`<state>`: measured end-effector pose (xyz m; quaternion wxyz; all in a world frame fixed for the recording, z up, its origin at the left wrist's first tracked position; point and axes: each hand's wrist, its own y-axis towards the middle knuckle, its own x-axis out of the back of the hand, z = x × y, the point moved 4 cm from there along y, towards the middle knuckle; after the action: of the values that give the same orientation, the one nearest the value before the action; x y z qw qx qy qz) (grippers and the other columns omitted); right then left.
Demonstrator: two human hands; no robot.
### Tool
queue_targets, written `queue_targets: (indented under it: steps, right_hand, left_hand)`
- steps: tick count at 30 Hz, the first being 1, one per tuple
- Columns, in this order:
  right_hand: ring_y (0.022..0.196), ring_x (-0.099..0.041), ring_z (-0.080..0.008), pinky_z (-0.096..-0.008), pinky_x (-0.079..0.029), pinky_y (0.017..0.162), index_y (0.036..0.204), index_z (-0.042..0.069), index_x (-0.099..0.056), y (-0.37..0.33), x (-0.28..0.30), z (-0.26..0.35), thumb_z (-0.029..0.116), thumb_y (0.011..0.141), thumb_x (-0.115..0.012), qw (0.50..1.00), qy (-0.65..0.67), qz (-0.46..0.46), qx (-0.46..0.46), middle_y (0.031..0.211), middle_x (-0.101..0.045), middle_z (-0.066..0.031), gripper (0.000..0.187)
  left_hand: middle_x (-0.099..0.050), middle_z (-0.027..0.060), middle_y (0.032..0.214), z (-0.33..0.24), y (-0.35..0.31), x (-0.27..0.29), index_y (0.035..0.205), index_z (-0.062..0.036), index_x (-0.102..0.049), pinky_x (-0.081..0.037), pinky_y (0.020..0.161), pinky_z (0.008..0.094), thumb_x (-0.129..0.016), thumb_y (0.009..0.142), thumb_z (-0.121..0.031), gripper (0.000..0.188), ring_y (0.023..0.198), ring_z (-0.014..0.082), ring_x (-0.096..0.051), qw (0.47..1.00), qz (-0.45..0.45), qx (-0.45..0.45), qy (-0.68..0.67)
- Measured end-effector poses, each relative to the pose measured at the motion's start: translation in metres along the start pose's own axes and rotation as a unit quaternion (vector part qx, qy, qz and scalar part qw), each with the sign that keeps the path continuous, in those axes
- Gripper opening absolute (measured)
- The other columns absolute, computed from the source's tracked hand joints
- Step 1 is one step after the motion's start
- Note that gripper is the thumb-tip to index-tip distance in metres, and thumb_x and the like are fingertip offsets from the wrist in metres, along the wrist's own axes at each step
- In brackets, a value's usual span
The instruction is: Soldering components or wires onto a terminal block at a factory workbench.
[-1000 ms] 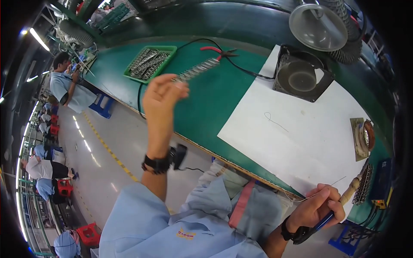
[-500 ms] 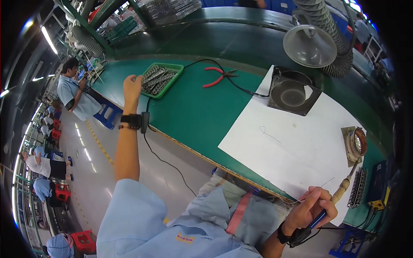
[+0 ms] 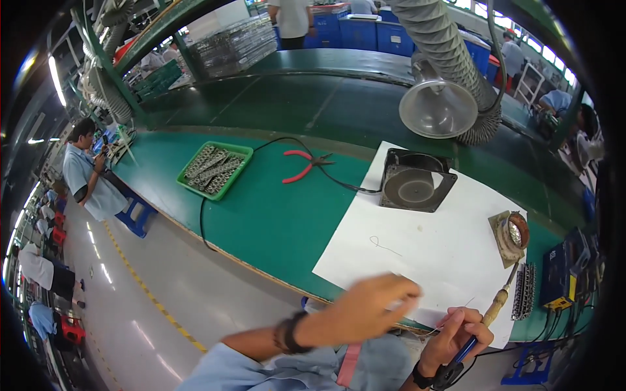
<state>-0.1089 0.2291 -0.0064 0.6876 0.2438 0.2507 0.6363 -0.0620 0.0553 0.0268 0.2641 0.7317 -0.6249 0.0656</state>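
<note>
A white paper sheet (image 3: 365, 225), probably shielding the green worktop (image 3: 274, 228), carries a black fan (image 3: 417, 189) at its far side, perhaps to shift fumes. The green tray (image 3: 238, 174) beyond keeps metal strips together. The left hand (image 3: 365, 306) hovers over the near edge, fingers half curled; blur hides whether they hold anything. The right hand (image 3: 456, 335) wraps its fingers round the soldering iron (image 3: 496, 305), likely clear of its heat, tip toward the ring-shaped stand (image 3: 503, 241), thin wire (image 3: 470, 302) beside its fingertips.
</note>
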Motion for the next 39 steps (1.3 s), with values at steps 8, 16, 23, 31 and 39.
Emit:
queue_targets:
  steps: [8,16,23,31,39]
  right_hand:
    - [0.064,-0.052,-0.0172,-0.0274,-0.045,0.058,0.097,0.012,-0.032,0.001,0.015,-0.009,-0.002,0.087,-0.058,0.998,-0.055,0.007,0.032,0.076,-0.055,-0.0121,0.031]
    - [0.06,-0.058,-0.0179,-0.0275,-0.046,0.053,0.094,0.013,-0.039,0.037,0.032,-0.005,-0.008,0.079,-0.064,0.984,-0.105,0.093,0.109,0.078,-0.063,-0.0114,0.036]
    - [0.072,-0.063,-0.0221,-0.0288,-0.049,0.065,0.089,0.007,-0.044,0.088,0.118,-0.03,-0.009,0.078,-0.066,0.904,-0.382,0.028,0.189,0.087,-0.066,-0.0137,0.029]
    - [0.08,-0.06,-0.0261,-0.0325,-0.048,0.068,0.084,0.006,-0.048,0.109,0.143,-0.037,-0.01,0.067,-0.072,0.804,-0.548,0.14,0.184,0.089,-0.065,-0.0113,0.033]
    - [0.076,-0.058,-0.0271,-0.0339,-0.046,0.066,0.085,0.006,-0.055,0.11,0.125,-0.048,-0.011,0.065,-0.068,0.803,-0.548,0.186,0.142,0.084,-0.062,-0.0104,0.03]
  left_hand:
    - [-0.062,0.0122,0.091,-0.003,0.016,-0.068,0.107,-0.0024,-0.055,-0.047,0.068,0.0366,-0.056,0.089,-0.014,0.021,0.077,0.0275,-0.06,0.989,0.14,0.039,-0.037]
    - [-0.048,-0.0005,0.067,0.005,0.008,-0.041,0.078,-0.0018,-0.049,-0.029,0.05,0.0205,-0.053,0.092,-0.011,0.017,0.056,0.005,-0.036,0.986,0.046,0.146,-0.061]
    - [-0.046,-0.0005,0.063,0.043,-0.004,0.0,0.075,-0.0025,-0.049,-0.03,0.052,0.0229,-0.055,0.091,-0.019,0.024,0.059,0.0064,-0.04,0.944,-0.06,0.204,-0.251]
    - [-0.05,0.0001,0.064,0.04,0.003,-0.007,0.074,-0.0026,-0.049,-0.03,0.052,0.0215,-0.055,0.091,-0.017,0.023,0.058,0.0062,-0.04,0.966,-0.001,0.175,-0.191]
    - [-0.051,0.0015,0.064,0.034,-0.001,0.002,0.075,-0.0025,-0.052,-0.031,0.051,0.0225,-0.057,0.089,-0.011,0.017,0.057,0.0075,-0.042,0.967,-0.003,0.198,-0.158]
